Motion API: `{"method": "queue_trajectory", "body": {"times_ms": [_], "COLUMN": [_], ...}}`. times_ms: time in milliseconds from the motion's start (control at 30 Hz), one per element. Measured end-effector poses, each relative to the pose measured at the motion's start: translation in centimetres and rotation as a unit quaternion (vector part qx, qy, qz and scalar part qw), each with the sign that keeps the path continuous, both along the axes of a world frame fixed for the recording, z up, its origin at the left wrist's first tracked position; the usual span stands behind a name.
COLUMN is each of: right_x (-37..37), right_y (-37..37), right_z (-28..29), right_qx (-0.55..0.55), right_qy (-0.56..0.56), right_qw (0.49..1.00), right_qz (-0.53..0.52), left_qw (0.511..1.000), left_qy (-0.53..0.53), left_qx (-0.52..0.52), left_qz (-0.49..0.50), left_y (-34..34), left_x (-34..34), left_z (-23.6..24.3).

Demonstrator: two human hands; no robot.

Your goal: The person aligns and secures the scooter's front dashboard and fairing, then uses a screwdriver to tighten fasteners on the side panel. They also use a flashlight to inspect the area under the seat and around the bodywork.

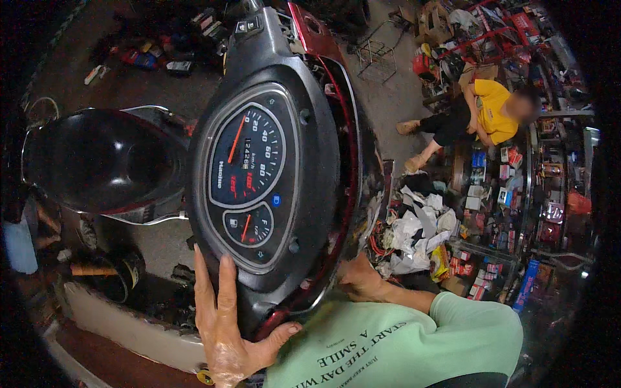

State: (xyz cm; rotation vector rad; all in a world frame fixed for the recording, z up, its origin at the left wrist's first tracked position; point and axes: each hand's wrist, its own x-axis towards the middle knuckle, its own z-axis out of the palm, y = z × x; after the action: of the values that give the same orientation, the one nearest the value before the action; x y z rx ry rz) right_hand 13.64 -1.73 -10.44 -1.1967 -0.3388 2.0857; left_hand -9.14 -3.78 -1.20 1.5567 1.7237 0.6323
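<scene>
Resting with fingers spread wide, the left hand (pixel 233 333) touches the near end of a scooter's dark instrument housing (pixel 317 187), its thumb set apart beside a piece of red trim (pixel 274 320). The right hand (pixel 357 275) goes behind the housing's right edge, so I cannot tell whether it grips anything. The housing, mid-view, has its gauge panel (pixel 249 178) in place; along its far right side, a gap shows beside the red front cover (pixel 315 32), which seems not fully closed. The housing's bulk hides the lower joint. Beyond, on the left, is a black seat (pixel 103 161); on the right, crumpled white wrapping (pixel 417 223) lies near small boxes (pixel 475 192). Farther off, a person in yellow (pixel 495 110) sits, and a wire rack (pixel 377 59) stands on the floor (pixel 152 97).
</scene>
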Motion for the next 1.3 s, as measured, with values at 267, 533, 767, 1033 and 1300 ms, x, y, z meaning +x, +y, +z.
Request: {"method": "queue_trajectory", "body": {"times_ms": [267,533,767,1033,1300], "right_x": [1.6,-0.2,2.6,3.8,3.3], "right_y": [-1.0,-0.4,0.0,7.3,9.5], "right_z": [0.0,-0.3,-1.7,-2.0,0.0], "right_qx": [-0.042,0.069,0.036,0.164,0.17], "right_qy": [-0.136,-0.024,-0.129,-0.082,-0.075], "right_qw": [0.976,0.997,0.978,0.983,0.982], "right_qz": [0.164,0.003,0.157,-0.024,0.031], "left_qw": [0.999,0.997,0.984,0.974,0.98], "left_qy": [-0.019,0.054,-0.028,-0.001,0.011], "left_qx": [-0.022,-0.022,0.171,0.219,0.197], "left_qz": [0.039,0.055,0.04,0.061,0.006], "left_y": [-0.6,0.4,0.6,0.9,2.4], "left_x": [0.5,1.5,4.7,4.7,3.5], "left_z": [0.6,2.5,1.3,0.8,2.5]}}
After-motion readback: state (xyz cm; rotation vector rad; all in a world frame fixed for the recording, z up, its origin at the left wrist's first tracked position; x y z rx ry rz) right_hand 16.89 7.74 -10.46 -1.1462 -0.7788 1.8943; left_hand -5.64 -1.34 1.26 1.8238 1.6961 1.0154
